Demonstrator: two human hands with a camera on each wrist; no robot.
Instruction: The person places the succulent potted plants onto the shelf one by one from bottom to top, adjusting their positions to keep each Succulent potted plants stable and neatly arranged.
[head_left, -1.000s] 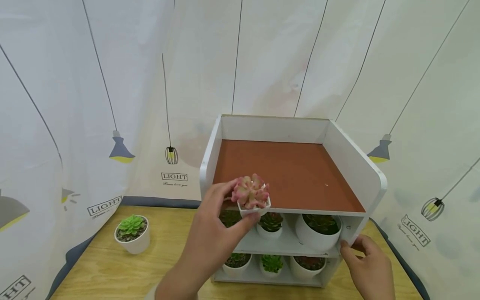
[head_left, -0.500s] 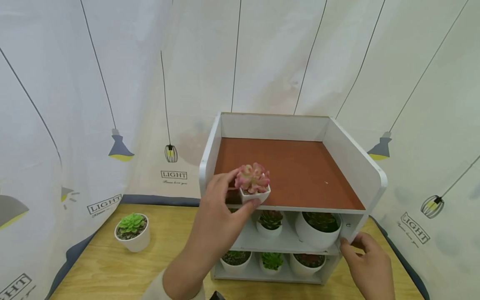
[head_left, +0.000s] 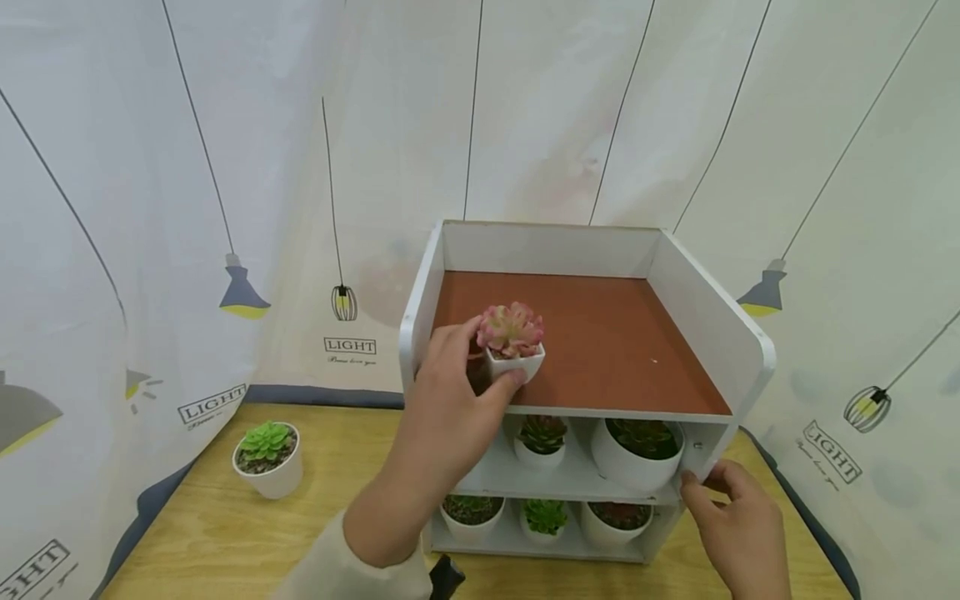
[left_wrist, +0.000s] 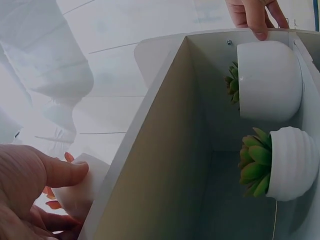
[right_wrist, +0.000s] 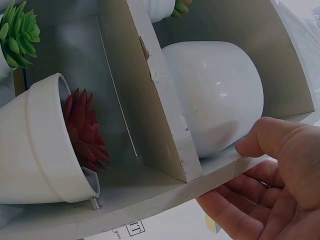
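My left hand (head_left: 450,408) pinches a small white square pot (head_left: 517,364) with a pink succulent (head_left: 512,329), thumb on the near side. The pot is over the front left of the brown top board (head_left: 600,350) of a white shelf unit (head_left: 720,317). In the left wrist view, the thumb presses the pot (left_wrist: 82,187) close beside the board's front edge. My right hand (head_left: 738,529) grips the front edge of the shelf's right side panel, thumb inside and fingers outside, as the right wrist view shows. The thumb is near a large round white pot (right_wrist: 215,95).
On the middle level stand the large pot and a smaller ribbed succulent pot (left_wrist: 292,165). Several potted succulents, one of them red (right_wrist: 85,130), fill the bottom level. A green succulent in a white pot (head_left: 273,471) stands on the wooden table (head_left: 322,517) at left. Printed curtains hang behind.
My left hand has carried the pink succulent pot up and forward, from before the top board's front edge to over the board. The right hand keeps its grip on the side panel.
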